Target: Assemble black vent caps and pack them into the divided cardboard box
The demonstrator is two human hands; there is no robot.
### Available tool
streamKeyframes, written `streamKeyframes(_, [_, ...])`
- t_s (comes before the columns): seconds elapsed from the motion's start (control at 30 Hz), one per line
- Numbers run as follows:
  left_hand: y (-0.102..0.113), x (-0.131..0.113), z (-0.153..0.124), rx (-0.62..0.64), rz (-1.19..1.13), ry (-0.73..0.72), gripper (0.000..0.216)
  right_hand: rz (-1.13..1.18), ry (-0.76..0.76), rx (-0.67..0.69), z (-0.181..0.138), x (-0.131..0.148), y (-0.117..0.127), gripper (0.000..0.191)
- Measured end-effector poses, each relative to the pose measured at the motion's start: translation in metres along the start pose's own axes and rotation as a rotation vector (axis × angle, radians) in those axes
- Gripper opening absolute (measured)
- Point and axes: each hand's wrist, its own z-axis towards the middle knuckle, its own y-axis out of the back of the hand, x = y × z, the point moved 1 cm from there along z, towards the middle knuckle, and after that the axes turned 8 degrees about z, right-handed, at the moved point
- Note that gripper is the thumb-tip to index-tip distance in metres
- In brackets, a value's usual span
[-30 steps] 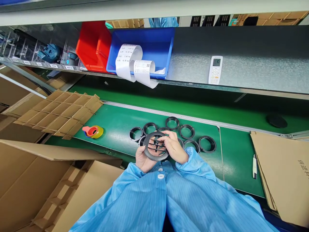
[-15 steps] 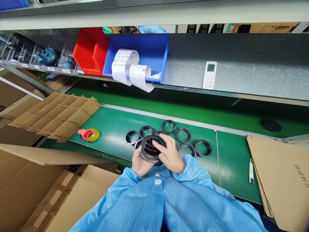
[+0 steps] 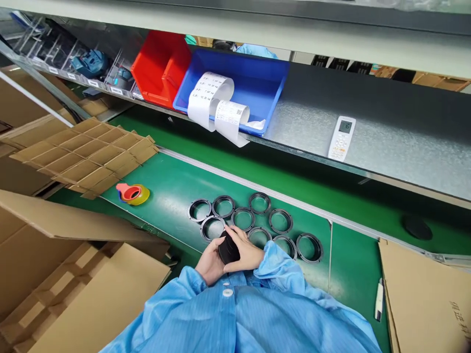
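Black grille ring [image 3: 228, 248] turned edge-on | between left hand [image 3: 210, 262], right hand [image 3: 246, 256] | fingers [image 3: 235, 233] pressed on it

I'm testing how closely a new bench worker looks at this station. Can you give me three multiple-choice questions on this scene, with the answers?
1. Where is the white remote control?
A) In the red bin
B) On the belt
C) On the metal shelf, right of the blue bin

2. How many black rings lie on the green belt?
A) Six
B) Nine
C) Twelve

3. Where is the black round part?
A) Lying on the belt
B) In the blue bin
C) Between the left hand and right hand

1: C, the remote lies on the shelf's metal surface.
2: B, the cluster counts nine.
3: C, both hands clasp it.
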Motion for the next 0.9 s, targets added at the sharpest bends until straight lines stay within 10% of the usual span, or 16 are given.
streamKeyframes(0.13, [0.011, -0.007, 0.001, -0.027, 0.000, 0.012, 0.045, -0.097, 0.097, -0.060, 0.023, -0.010, 0.028, 0.133])
streamKeyframes(0.27, [0.035, -0.019, 0.000, -0.117, 0.002, -0.019, 0.058, -0.396, -0.176, -0.503, 0.046, -0.048, 0.099, 0.121])
streamKeyframes(0.4, [0.065, -0.027, -0.006, -0.194, -0.018, -0.044, 0.061, -0.603, -0.336, -0.488, 0.063, -0.089, 0.142, 0.118])
streamKeyframes(0.67, [0.089, -0.023, -0.014, -0.398, -0.011, -0.069, 0.054, -0.785, -0.374, -0.353, 0.080, -0.126, 0.150, 0.111])
streamKeyframes(0.9, [0.084, -0.025, -0.006, -0.428, -0.077, -0.036, 0.050, -0.909, -0.293, -0.614, 0.097, -0.122, 0.143, 0.073])
